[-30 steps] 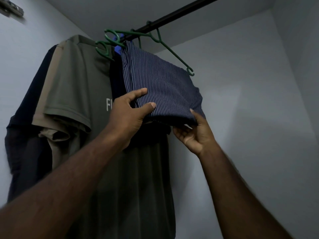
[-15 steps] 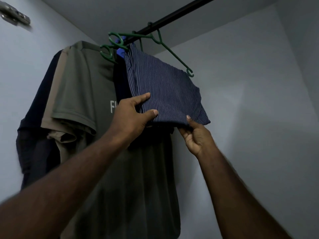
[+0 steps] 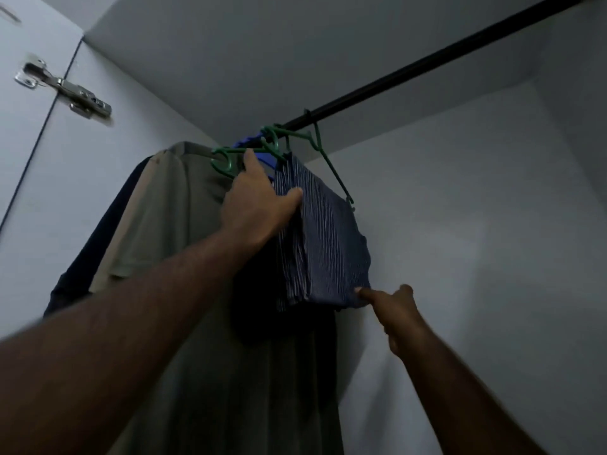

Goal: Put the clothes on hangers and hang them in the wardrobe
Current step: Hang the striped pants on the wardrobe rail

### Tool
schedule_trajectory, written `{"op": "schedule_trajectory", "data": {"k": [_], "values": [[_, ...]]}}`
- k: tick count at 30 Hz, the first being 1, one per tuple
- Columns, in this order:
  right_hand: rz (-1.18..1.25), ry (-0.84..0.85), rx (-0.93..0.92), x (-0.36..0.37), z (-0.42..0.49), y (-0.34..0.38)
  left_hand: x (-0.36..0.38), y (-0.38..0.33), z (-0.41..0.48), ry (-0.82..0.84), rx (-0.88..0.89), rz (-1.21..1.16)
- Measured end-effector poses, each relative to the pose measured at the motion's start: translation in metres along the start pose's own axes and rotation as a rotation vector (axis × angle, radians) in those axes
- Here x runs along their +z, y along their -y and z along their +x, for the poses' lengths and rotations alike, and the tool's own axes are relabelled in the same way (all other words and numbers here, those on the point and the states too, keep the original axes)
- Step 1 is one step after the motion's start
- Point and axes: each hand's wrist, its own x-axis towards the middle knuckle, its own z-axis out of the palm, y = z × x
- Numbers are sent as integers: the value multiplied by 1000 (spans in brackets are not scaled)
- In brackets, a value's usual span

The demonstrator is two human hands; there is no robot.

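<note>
A folded dark blue pinstriped garment [image 3: 331, 244] hangs over a green hanger [image 3: 328, 165] on the black wardrobe rail [image 3: 427, 65]. My left hand [image 3: 259, 205] reaches high, fingers between the striped garment and the olive shirt, thumb lying on the striped cloth near the hanger's top. My right hand [image 3: 391, 310] is lower, its thumb and fingers touching the garment's bottom right corner; whether it pinches the cloth cannot be made out. To the left hang an olive T-shirt [image 3: 170, 224] and a dark shirt [image 3: 98, 244] on other hangers.
The wardrobe's white back wall [image 3: 476, 257] and ceiling enclose the space. A metal door hinge [image 3: 65, 90] sits on the left panel. The rail to the right of the hangers is bare.
My left hand has slid up from the garment's lower edge to near the hanger top. The striped garment now hangs more vertically. My right hand has shifted to its lower right corner.
</note>
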Motion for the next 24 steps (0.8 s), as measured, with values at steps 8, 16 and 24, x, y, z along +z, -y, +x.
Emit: {"op": "schedule_trajectory", "data": {"k": [8, 16, 24], "values": [[-223, 212, -502, 51, 14, 70, 4, -20, 56, 127, -47, -210], [-358, 123, -669, 103, 57, 123, 0, 1, 95, 60, 63, -161], [-502, 207, -689, 130, 70, 138, -10, 21, 109, 130, 53, -82]]}}
